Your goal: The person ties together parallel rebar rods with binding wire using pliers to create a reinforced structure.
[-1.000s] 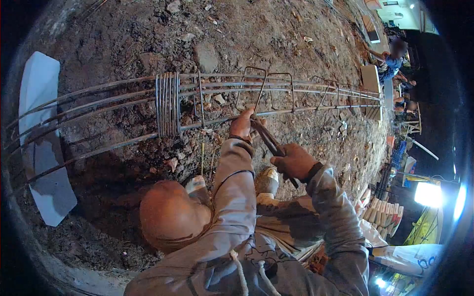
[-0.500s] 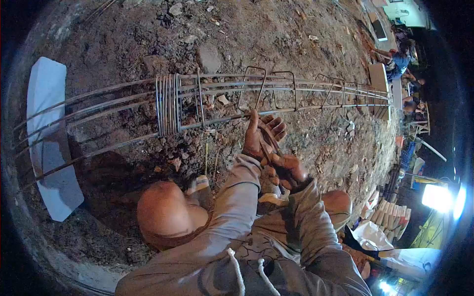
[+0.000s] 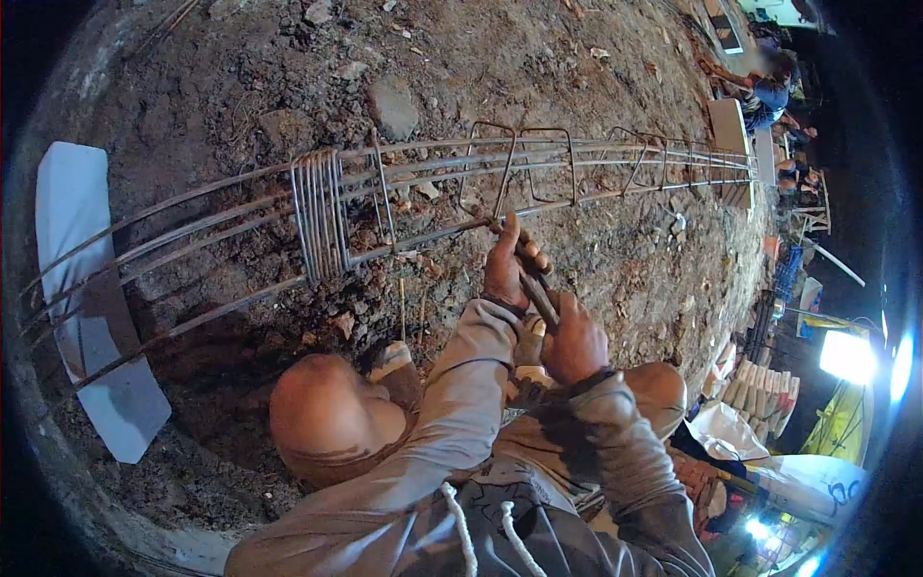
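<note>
My right hand is closed round the lower handles of rusty steel pincers. My left hand wraps the upper part of the same tool, thumb pointing up at the reinforcing cage. The pincers' jaws, partly hidden by my fingers, meet the nearest long bar of the rebar cage beside a square stirrup. Any tie wire there is too small to make out. Left of my hands, a bundle of stirrups is gathered around the long bars, with a single stirrup just beside it.
A white block props the cage's left end; another block stands under the far end. Rough soil with stones lies beyond. A person crouches at the far right. Bright lamps and stacked pieces stand right.
My right hand has shifted up and turned over, and the pincer handles have come together. My left hand's fingers have curled in round the tool. The view has tilted slightly.
</note>
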Demonstrator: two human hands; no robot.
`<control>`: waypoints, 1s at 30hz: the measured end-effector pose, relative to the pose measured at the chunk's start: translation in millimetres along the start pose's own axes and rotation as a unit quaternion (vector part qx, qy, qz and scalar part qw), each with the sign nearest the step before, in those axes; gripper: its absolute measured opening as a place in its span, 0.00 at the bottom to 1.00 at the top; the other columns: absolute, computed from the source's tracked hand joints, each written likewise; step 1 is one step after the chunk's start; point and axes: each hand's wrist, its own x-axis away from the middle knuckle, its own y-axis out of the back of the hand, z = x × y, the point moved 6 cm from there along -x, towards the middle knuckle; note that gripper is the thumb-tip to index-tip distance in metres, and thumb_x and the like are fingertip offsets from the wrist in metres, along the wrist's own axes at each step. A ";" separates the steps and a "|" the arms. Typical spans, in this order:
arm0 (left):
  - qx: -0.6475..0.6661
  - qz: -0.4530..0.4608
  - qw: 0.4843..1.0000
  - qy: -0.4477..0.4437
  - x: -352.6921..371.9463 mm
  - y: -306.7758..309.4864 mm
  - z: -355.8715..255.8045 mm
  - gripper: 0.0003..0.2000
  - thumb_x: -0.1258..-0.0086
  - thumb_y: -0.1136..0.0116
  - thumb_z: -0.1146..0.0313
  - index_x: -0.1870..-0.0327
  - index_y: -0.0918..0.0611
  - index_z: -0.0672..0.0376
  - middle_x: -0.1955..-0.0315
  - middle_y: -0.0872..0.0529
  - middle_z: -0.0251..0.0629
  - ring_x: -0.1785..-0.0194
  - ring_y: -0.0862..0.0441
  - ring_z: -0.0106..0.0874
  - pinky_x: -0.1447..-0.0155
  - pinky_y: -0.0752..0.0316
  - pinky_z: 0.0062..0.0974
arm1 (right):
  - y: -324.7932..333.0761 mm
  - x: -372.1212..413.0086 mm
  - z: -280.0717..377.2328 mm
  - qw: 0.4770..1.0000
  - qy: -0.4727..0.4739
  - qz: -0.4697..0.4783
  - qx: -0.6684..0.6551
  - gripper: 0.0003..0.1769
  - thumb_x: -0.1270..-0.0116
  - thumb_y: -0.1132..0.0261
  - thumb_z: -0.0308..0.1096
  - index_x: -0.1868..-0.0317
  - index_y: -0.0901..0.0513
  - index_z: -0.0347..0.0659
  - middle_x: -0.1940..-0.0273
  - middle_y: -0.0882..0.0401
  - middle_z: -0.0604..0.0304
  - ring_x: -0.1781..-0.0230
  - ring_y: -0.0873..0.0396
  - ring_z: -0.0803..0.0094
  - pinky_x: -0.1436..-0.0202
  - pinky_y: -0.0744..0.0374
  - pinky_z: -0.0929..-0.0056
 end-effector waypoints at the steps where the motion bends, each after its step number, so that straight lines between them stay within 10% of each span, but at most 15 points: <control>1: 0.009 -0.025 0.999 -0.018 1.8 1.3 -2.3 0.19 0.39 0.47 0.44 0.69 0.26 0.52 0.82 0.25 0.29 0.77 0.25 0.28 0.68 0.27 0.33 | 2.3 -4.2 -1.2 0.997 0.002 0.049 -0.051 0.18 0.49 0.39 0.35 0.60 0.34 0.38 0.63 0.27 0.42 0.67 0.24 0.44 0.66 0.25 0.52; 4: 0.015 -0.011 0.998 -0.056 -0.6 14.1 -5.3 0.24 0.41 0.46 0.42 0.59 0.25 0.55 0.70 0.20 0.36 0.65 0.21 0.33 0.58 0.25 0.36 | -7.5 -10.8 -18.4 0.984 0.018 0.099 -0.146 0.20 0.48 0.39 0.37 0.57 0.31 0.36 0.71 0.25 0.42 0.67 0.24 0.48 0.64 0.26 0.56; 6: -0.001 0.037 0.997 -0.061 -1.5 18.1 -6.7 0.26 0.42 0.45 0.43 0.53 0.27 0.55 0.61 0.21 0.38 0.56 0.23 0.34 0.51 0.27 0.39 | -17.9 -9.7 -12.9 0.865 0.033 0.174 -0.470 0.23 0.47 0.38 0.39 0.53 0.31 0.37 0.74 0.25 0.49 0.70 0.25 0.56 0.63 0.26 0.62; 8: -0.002 0.061 0.997 -0.057 0.7 20.0 -8.6 0.25 0.42 0.43 0.44 0.52 0.28 0.54 0.55 0.23 0.38 0.51 0.25 0.34 0.48 0.30 0.41 | -8.5 -9.4 -12.7 0.942 -0.002 0.216 -0.258 0.19 0.43 0.40 0.36 0.53 0.29 0.37 0.74 0.26 0.58 0.76 0.28 0.67 0.69 0.27 0.72; 11: 0.021 0.051 0.998 -0.035 1.0 14.8 -5.3 0.25 0.41 0.43 0.47 0.50 0.29 0.55 0.54 0.23 0.39 0.51 0.25 0.35 0.47 0.30 0.42 | -20.6 -2.3 -8.9 0.821 -0.072 0.343 -0.451 0.14 0.39 0.43 0.33 0.53 0.29 0.38 0.76 0.29 0.64 0.80 0.32 0.75 0.77 0.31 0.79; 13: 0.025 0.086 0.996 0.011 3.6 3.6 2.5 0.24 0.41 0.42 0.49 0.50 0.28 0.56 0.53 0.23 0.40 0.49 0.25 0.36 0.45 0.30 0.43 | -29.5 9.8 -0.7 0.573 -0.151 0.416 -0.690 0.12 0.37 0.44 0.31 0.53 0.29 0.38 0.79 0.34 0.66 0.83 0.35 0.81 0.83 0.37 0.81; 20: 0.065 0.084 0.994 0.017 8.2 2.7 4.3 0.17 0.34 0.49 0.52 0.59 0.24 0.59 0.65 0.19 0.37 0.60 0.20 0.33 0.49 0.26 0.43 | -46.3 14.2 -0.8 0.444 -0.158 0.422 -0.774 0.15 0.34 0.45 0.35 0.51 0.29 0.37 0.79 0.33 0.66 0.88 0.36 0.80 0.87 0.36 0.80; 23: 0.166 0.240 0.952 0.088 0.7 -8.8 9.1 0.16 0.30 0.59 0.53 0.72 0.27 0.54 0.82 0.29 0.28 0.77 0.30 0.25 0.65 0.30 0.33 | -43.1 3.1 -6.9 0.535 -0.089 0.418 -0.729 0.15 0.35 0.45 0.38 0.56 0.27 0.34 0.80 0.25 0.59 0.88 0.28 0.73 0.85 0.31 0.76; 26: 0.166 0.264 0.944 0.109 0.2 -13.5 13.0 0.18 0.30 0.60 0.50 0.77 0.30 0.51 0.85 0.34 0.24 0.79 0.34 0.22 0.66 0.31 0.30 | -37.8 -7.8 -31.9 0.836 -0.078 0.306 -0.449 0.23 0.38 0.42 0.51 0.60 0.25 0.36 0.80 0.23 0.57 0.86 0.26 0.68 0.80 0.26 0.71; 28: 0.161 0.254 0.949 0.099 -2.8 -13.7 13.2 0.20 0.30 0.60 0.48 0.80 0.32 0.49 0.87 0.37 0.22 0.81 0.38 0.20 0.67 0.32 0.29 | -0.9 5.3 -26.8 0.993 0.017 -0.037 -0.108 0.25 0.44 0.38 0.51 0.56 0.25 0.39 0.75 0.22 0.53 0.78 0.22 0.61 0.72 0.24 0.66; 30: 0.167 0.270 0.942 0.107 -4.8 -16.0 15.9 0.20 0.29 0.62 0.48 0.80 0.33 0.49 0.87 0.37 0.22 0.81 0.38 0.21 0.66 0.32 0.29 | 10.9 26.1 -12.0 0.987 0.037 -0.153 -0.040 0.28 0.48 0.36 0.44 0.49 0.32 0.40 0.60 0.27 0.49 0.65 0.23 0.56 0.65 0.24 0.60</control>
